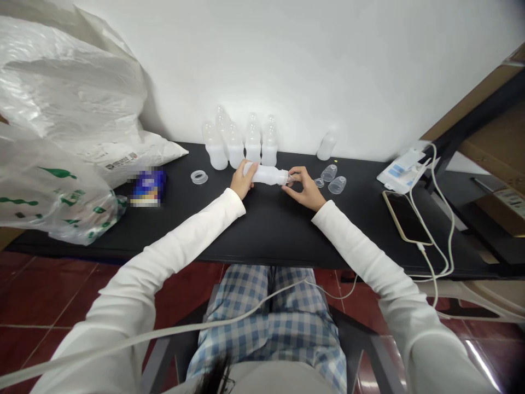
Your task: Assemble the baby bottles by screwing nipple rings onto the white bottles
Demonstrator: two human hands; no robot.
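White plastic feeding bottle (266, 175) lies sideways between the back and front edges of the black table (262, 235); the left hand (243, 180) wraps the bottle's base, while the right hand (302, 189) pinches what seems a clear teat (291, 178) at the neck. The step appears to be fitting, which calls for steady alignment. Toward the front edge, room looks open; standing bottles (253, 145) limit the back edge, clear caps (337, 185) the right side

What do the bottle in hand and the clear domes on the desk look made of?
Bottle: likely plastic, milky and rather matte; its cloudy white body shows little glare. Clear domes: probably thin plastic, glossy; the black desk shows through, though glass isn't ruled out.
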